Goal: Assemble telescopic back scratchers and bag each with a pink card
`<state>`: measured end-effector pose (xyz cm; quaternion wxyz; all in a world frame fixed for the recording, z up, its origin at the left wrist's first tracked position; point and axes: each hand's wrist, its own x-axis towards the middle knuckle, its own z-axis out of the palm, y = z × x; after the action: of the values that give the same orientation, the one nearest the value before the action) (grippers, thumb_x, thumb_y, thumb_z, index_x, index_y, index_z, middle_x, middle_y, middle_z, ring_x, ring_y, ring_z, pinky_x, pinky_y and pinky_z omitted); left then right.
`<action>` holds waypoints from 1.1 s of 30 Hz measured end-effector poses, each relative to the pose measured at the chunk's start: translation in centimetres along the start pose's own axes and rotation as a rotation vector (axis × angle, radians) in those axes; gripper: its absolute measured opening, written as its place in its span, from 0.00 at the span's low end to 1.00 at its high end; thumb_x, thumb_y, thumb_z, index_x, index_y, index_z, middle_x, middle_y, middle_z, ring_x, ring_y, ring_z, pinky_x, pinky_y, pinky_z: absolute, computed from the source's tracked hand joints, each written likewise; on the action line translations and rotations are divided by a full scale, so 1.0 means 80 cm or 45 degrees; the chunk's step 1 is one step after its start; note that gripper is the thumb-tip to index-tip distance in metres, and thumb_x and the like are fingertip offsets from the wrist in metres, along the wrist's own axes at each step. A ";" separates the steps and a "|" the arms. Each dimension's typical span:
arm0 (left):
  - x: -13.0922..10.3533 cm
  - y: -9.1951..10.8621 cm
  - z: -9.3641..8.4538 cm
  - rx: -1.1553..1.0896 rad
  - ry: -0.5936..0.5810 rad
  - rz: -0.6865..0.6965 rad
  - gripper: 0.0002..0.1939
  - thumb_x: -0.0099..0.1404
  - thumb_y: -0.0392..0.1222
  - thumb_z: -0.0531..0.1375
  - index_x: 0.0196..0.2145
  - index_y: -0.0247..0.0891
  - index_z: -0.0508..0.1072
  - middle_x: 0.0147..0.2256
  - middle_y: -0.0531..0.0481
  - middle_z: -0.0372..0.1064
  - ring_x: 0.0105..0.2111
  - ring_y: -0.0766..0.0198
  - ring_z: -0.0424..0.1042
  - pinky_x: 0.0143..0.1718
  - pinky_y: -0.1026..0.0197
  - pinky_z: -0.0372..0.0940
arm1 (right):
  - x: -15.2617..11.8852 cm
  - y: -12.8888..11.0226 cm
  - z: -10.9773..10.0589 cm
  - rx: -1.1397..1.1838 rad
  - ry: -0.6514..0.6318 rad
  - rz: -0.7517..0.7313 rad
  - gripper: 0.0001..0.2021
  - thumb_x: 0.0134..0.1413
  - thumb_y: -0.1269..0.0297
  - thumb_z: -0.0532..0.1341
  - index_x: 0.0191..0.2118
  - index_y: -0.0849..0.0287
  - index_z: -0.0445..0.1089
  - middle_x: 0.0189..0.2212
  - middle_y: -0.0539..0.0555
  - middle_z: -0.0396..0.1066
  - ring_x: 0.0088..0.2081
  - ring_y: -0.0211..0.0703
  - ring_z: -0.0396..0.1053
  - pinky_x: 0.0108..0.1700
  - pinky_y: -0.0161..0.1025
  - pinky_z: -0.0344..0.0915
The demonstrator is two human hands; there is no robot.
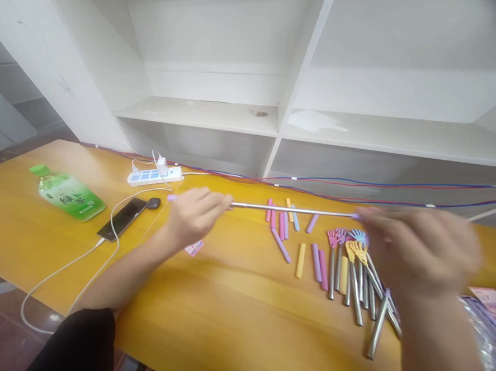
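A telescopic back scratcher (292,209) is drawn out level above the table, its thin metal rod spanning from hand to hand. My left hand (198,215) is closed round one end, and a purple tip pokes out past it. At the other end my right hand (424,252), blurred, is closed over a purple part, so the head there is hidden. Below and beside my right hand lie several back scratchers (353,281) with pink, purple, blue and yellow claw heads and metal shafts. Loose coloured handle sleeves (300,260) in pink, purple, yellow and blue lie to their left.
On the left are a green drink bottle (69,194), a phone (123,219) on a white cable and a small black object (153,202). A power strip (155,176) and red and blue wires run along the shelf unit (202,114). Clear plastic packaging (484,340) lies far right.
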<state>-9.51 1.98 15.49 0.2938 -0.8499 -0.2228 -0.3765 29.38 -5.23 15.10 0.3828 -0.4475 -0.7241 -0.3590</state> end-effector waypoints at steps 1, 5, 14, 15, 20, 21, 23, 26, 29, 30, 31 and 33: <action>-0.001 0.020 0.007 0.003 -0.017 -0.001 0.09 0.72 0.34 0.61 0.49 0.40 0.72 0.32 0.50 0.77 0.27 0.64 0.68 0.29 0.57 0.58 | 0.000 -0.020 0.011 0.103 -0.020 -0.099 0.06 0.61 0.70 0.70 0.43 0.55 0.77 0.35 0.56 0.77 0.38 0.41 0.71 0.41 0.43 0.62; -0.011 0.074 0.029 -0.040 -0.143 -0.024 0.08 0.74 0.34 0.59 0.50 0.38 0.71 0.30 0.50 0.75 0.27 0.63 0.68 0.28 0.56 0.57 | 0.002 -0.105 0.042 0.243 -0.071 -0.247 0.12 0.63 0.77 0.66 0.50 0.61 0.70 0.37 0.56 0.76 0.38 0.43 0.67 0.40 0.43 0.59; -0.005 0.075 0.029 -0.153 -0.223 0.021 0.04 0.76 0.37 0.58 0.45 0.36 0.71 0.28 0.53 0.69 0.28 0.64 0.65 0.29 0.58 0.55 | 0.022 -0.121 0.017 0.168 -0.311 -0.236 0.05 0.69 0.75 0.58 0.40 0.62 0.70 0.30 0.53 0.65 0.36 0.42 0.58 0.39 0.42 0.51; -0.004 0.075 0.028 -0.149 -0.235 0.024 0.04 0.76 0.38 0.58 0.44 0.36 0.71 0.28 0.53 0.68 0.28 0.64 0.65 0.29 0.58 0.55 | 0.022 -0.120 0.018 0.173 -0.316 -0.243 0.05 0.69 0.75 0.58 0.40 0.62 0.70 0.30 0.53 0.64 0.36 0.42 0.57 0.39 0.42 0.51; -0.004 0.077 0.028 -0.145 -0.282 0.028 0.07 0.77 0.42 0.57 0.43 0.37 0.72 0.28 0.53 0.67 0.28 0.64 0.64 0.29 0.57 0.55 | 0.012 -0.117 0.031 0.237 -0.361 -0.268 0.04 0.68 0.75 0.60 0.41 0.62 0.70 0.31 0.53 0.63 0.35 0.42 0.56 0.40 0.41 0.50; -0.005 0.077 0.028 -0.144 -0.289 0.025 0.07 0.77 0.42 0.57 0.43 0.37 0.72 0.28 0.53 0.67 0.27 0.64 0.64 0.29 0.57 0.55 | 0.010 -0.116 0.033 0.255 -0.374 -0.265 0.03 0.68 0.74 0.60 0.42 0.62 0.70 0.31 0.53 0.63 0.36 0.42 0.56 0.40 0.41 0.50; -0.006 0.077 0.029 -0.146 -0.303 0.021 0.07 0.77 0.42 0.58 0.44 0.37 0.72 0.28 0.54 0.67 0.28 0.64 0.64 0.29 0.57 0.55 | 0.008 -0.115 0.035 0.286 -0.390 -0.258 0.02 0.68 0.74 0.60 0.43 0.62 0.70 0.32 0.53 0.65 0.36 0.42 0.56 0.41 0.41 0.51; -0.006 0.076 0.029 -0.162 -0.313 0.032 0.06 0.77 0.41 0.57 0.45 0.37 0.72 0.28 0.53 0.68 0.28 0.64 0.65 0.29 0.57 0.56 | 0.006 -0.114 0.035 0.296 -0.393 -0.261 0.03 0.68 0.73 0.61 0.45 0.63 0.71 0.33 0.53 0.65 0.37 0.42 0.57 0.41 0.42 0.51; -0.005 0.075 0.028 -0.174 -0.311 0.042 0.06 0.77 0.40 0.57 0.45 0.37 0.72 0.29 0.53 0.69 0.28 0.64 0.65 0.30 0.58 0.56 | 0.005 -0.114 0.037 0.295 -0.392 -0.281 0.04 0.68 0.74 0.61 0.46 0.63 0.71 0.33 0.53 0.65 0.37 0.42 0.57 0.41 0.42 0.51; -0.004 0.075 0.028 -0.177 -0.316 0.042 0.06 0.78 0.40 0.57 0.44 0.37 0.72 0.29 0.53 0.69 0.28 0.64 0.65 0.30 0.58 0.56 | 0.005 -0.114 0.038 0.298 -0.393 -0.286 0.04 0.68 0.74 0.61 0.46 0.63 0.71 0.33 0.53 0.65 0.36 0.42 0.57 0.41 0.41 0.51; -0.004 0.075 0.028 -0.179 -0.325 0.040 0.06 0.78 0.40 0.56 0.44 0.37 0.72 0.29 0.53 0.69 0.28 0.64 0.65 0.30 0.58 0.56 | 0.004 -0.115 0.038 0.300 -0.395 -0.287 0.04 0.68 0.74 0.62 0.46 0.63 0.71 0.33 0.53 0.65 0.36 0.42 0.57 0.41 0.41 0.51; -0.003 0.075 0.027 -0.180 -0.345 0.037 0.07 0.78 0.40 0.56 0.43 0.37 0.72 0.29 0.53 0.69 0.28 0.64 0.65 0.30 0.58 0.56 | 0.003 -0.115 0.040 0.300 -0.396 -0.285 0.04 0.67 0.74 0.62 0.46 0.63 0.71 0.33 0.53 0.65 0.36 0.42 0.57 0.41 0.41 0.51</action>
<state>-4.97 -1.03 12.13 0.2059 -0.9147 -0.2209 -0.2687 20.05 -5.54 12.28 0.2740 -0.3667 -0.8564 -0.2389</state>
